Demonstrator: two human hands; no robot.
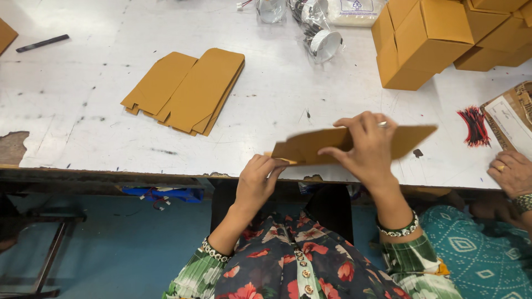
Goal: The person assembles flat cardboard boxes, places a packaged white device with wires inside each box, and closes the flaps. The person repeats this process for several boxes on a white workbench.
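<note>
boxes (443,39): cut by top edge | co-worker's hand (512,173): cut right

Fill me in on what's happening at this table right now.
A person seated at a white table holds a flat brown cardboard box blank in both hands: the left hand pinches its left end, the right hand grips its middle. A stack of flat blanks lies further back, and folded boxes are piled at the far right. Another person's hand rests at the right edge.
</note>
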